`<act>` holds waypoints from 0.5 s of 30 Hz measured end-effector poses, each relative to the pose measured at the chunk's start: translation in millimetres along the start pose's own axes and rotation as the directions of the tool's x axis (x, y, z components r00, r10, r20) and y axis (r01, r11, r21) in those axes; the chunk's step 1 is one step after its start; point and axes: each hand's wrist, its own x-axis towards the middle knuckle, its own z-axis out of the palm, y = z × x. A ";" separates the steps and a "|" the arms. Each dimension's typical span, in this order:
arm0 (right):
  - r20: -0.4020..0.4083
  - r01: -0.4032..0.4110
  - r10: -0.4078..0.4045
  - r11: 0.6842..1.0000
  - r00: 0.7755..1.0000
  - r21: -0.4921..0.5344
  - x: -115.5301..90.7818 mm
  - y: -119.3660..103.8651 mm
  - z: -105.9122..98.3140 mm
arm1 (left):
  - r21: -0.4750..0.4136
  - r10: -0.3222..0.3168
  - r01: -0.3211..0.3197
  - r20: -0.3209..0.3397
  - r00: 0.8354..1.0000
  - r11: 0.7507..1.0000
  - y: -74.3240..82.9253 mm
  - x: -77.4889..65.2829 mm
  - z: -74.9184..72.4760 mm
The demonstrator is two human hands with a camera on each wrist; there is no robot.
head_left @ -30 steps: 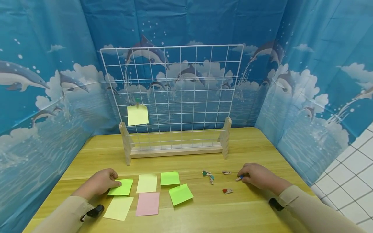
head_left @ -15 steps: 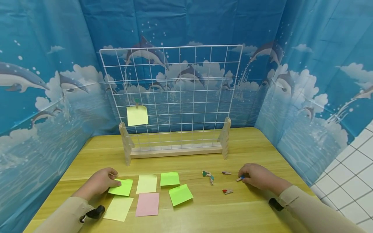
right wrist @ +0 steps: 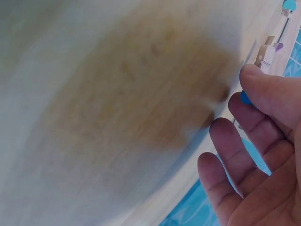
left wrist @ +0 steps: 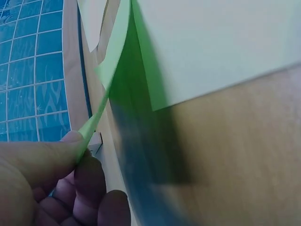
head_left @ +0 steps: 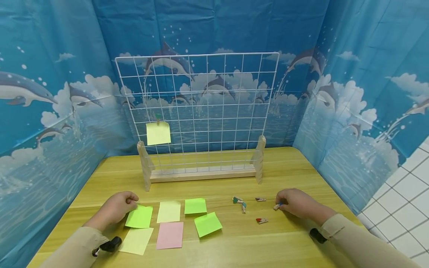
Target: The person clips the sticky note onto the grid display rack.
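My left hand [head_left: 117,207] pinches the upper left corner of a bright green sticky note [head_left: 140,217]. In the left wrist view, thumb and forefinger clamp the lifted edge of the green note [left wrist: 113,66]. At the right, my right hand [head_left: 296,203] pinches a small clothespin [head_left: 276,207] by its blue end. Only a bit of blue [right wrist: 245,99] shows between thumb and forefinger in the right wrist view. A yellow note [head_left: 158,133] hangs on the white wire grid [head_left: 207,119] under a green-topped clothespin [head_left: 158,118].
Yellow notes [head_left: 169,211] [head_left: 136,241], a pink note [head_left: 169,235] and green notes [head_left: 195,206] [head_left: 208,224] lie on the wooden table [head_left: 234,245]. Loose clothespins lie right of them: a red-ended one [head_left: 261,220], a purplish one [head_left: 260,199] and a touching pair [head_left: 239,201].
My left hand has shifted slightly up and right, and the green note's held corner has risen. The clothespin at my right fingertips has turned and moved slightly right.
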 end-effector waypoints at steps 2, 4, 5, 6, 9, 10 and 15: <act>-0.001 -0.010 0.010 1.000 1.000 0.007 0.3 0.6 0.6 | 0.016 0.007 -0.007 -0.003 1.000 1.000 0.5 0.3 -0.1; -0.005 -0.027 0.027 1.000 1.000 0.011 0.7 1.1 0.9 | 0.024 0.016 -0.016 -0.006 1.000 1.000 1.5 -0.3 -0.7; -0.010 -0.030 0.030 0.999 0.999 0.010 0.7 1.2 0.7 | 0.027 0.024 -0.023 -0.008 1.000 0.999 2.1 -0.5 -1.3; -0.013 -0.036 0.037 0.999 0.999 0.015 0.8 1.1 0.4 | 0.030 0.031 -0.031 -0.010 0.999 0.999 2.5 -0.8 -1.8; -0.017 -0.047 0.048 0.998 0.999 0.029 0.5 0.0 -1.4 | 0.030 0.048 -0.047 -0.017 0.999 0.998 3.4 -2.3 -3.5; -0.016 -0.051 0.052 0.998 0.999 0.037 0.3 -0.4 -2.2 | 0.029 0.051 -0.050 -0.020 0.999 0.998 3.5 -2.9 -4.2; 0.001 -0.077 0.078 0.993 0.997 0.085 -0.9 -2.5 -5.1 | 0.004 0.056 -0.056 -0.029 0.998 0.998 0.9 -4.7 -8.8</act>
